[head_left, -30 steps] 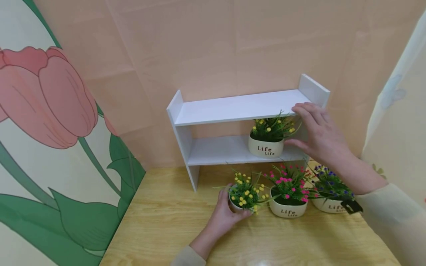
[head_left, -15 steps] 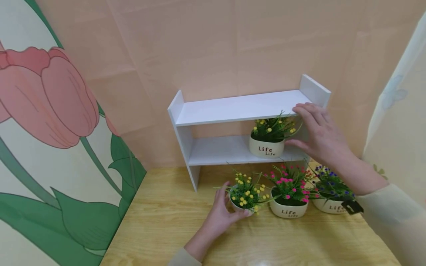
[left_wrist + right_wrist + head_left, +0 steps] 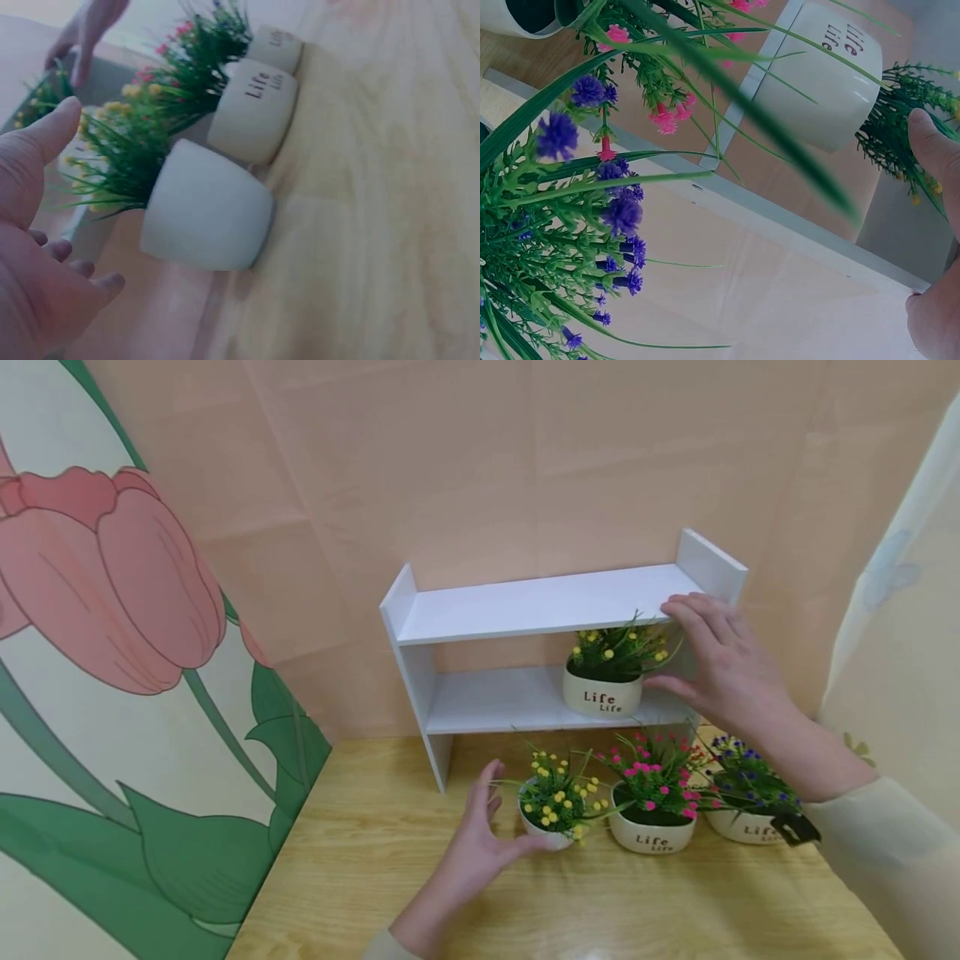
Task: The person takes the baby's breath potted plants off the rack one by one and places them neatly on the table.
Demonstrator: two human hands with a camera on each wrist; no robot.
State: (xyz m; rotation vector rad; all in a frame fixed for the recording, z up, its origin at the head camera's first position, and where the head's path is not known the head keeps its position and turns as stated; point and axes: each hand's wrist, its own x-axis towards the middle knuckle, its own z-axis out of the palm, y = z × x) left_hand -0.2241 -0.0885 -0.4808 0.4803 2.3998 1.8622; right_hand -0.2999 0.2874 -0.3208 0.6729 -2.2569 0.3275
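My left hand (image 3: pixel 472 843) is spread beside a small white pot of yellow flowers (image 3: pixel 551 802) on the table. Its fingers stand off the pot's left side; the thumb tip lies by the front, and contact cannot be told there. In the left wrist view, a gap shows between the left hand (image 3: pixel 45 262) and the white pot (image 3: pixel 206 210). My right hand (image 3: pixel 727 660) holds the white two-tier shelf (image 3: pixel 540 606) at its upper right corner, fingers on the top board. Its thumb points toward a "Life" pot of yellow flowers (image 3: pixel 602 693) on the lower board.
Right of the small pot stand a "Life" pot with pink flowers (image 3: pixel 652 835) and one with blue-purple flowers (image 3: pixel 746 827). Their leaves overlap. The wooden table (image 3: pixel 360 868) meets a tulip-printed panel (image 3: pixel 150 585) at left. A pink backdrop (image 3: pixel 465 460) hangs behind the shelf.
My left hand has let go of the small yellow-flowered pot and drawn back to the left, its fingers spreading. The pot stays in place. My right hand keeps its position on the shelf.
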